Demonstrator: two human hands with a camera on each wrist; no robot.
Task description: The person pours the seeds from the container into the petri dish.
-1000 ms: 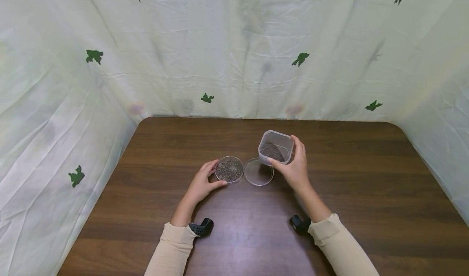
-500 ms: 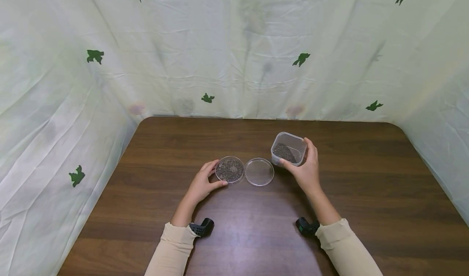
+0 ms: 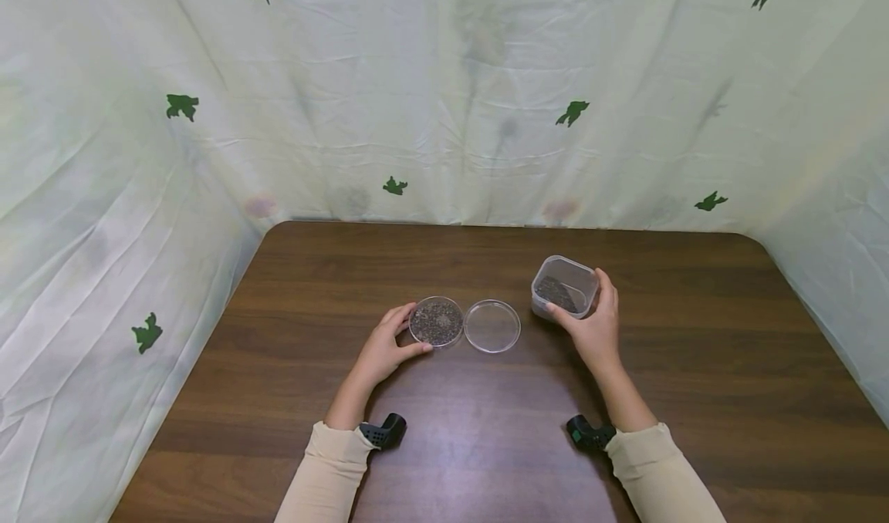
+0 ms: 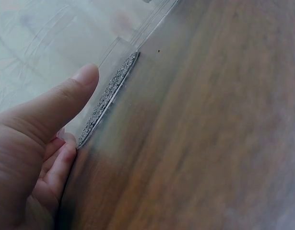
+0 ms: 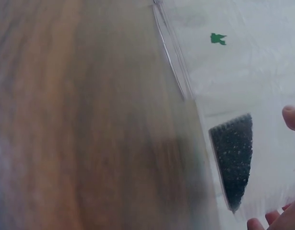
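A round clear dish filled with dark grains (image 3: 435,321) (image 4: 109,96) lies on the brown table (image 3: 486,430). My left hand (image 3: 384,347) (image 4: 37,139) curls round its near left rim, thumb and fingers on the edge. Just right of it lies an empty clear round dish (image 3: 491,325). My right hand (image 3: 593,324) grips a clear square tub (image 3: 564,286) (image 5: 243,158) that holds a small heap of dark grains (image 5: 232,158), tilted, at the table right of the empty dish.
A pale cloth with green leaf prints (image 3: 444,99) walls the table at the back and both sides. Black wrist cameras (image 3: 382,432) (image 3: 586,433) sit at both cuffs.
My right hand has carried the tub rightward and down, away from over the empty dish. The left hand and both dishes have stayed put.
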